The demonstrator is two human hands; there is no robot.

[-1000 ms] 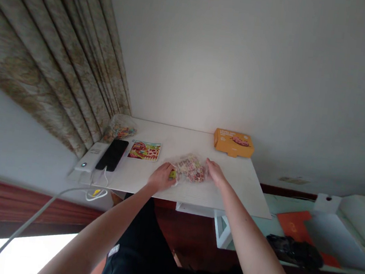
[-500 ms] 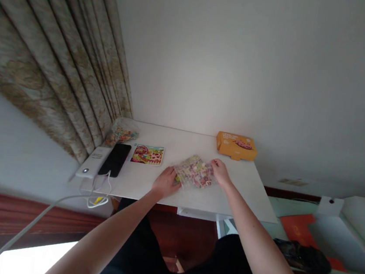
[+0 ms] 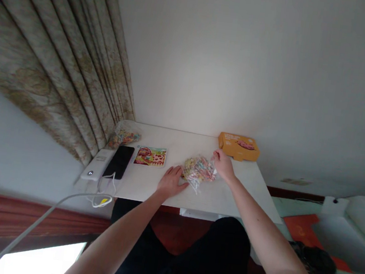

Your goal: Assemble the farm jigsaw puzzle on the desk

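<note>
A clear plastic bag of jigsaw puzzle pieces [image 3: 199,167], yellow on its left side and pink on its right, lies bunched up on the white table [image 3: 181,143]. My right hand [image 3: 223,164] is closed, its fingers pinching the right edge of this bag. At the bag's left side my left hand [image 3: 170,181] lies on the tabletop with its fingers apart, the fingertips at the plastic. A printed picture card [image 3: 150,156] with a red barn scene lies flat to the left of my left hand.
Behind and to the right stands an orange box [image 3: 239,147]. On the left are a black phone [image 3: 118,162] with a white cable, a white box-like device [image 3: 96,164] and a second bag of pieces [image 3: 125,134] by the curtain [image 3: 88,64].
The bag has gone from spread flat to bunched up. My right hand has risen slightly toward the orange box, and my left hand's fingers have spread. The view has shifted a little.
</note>
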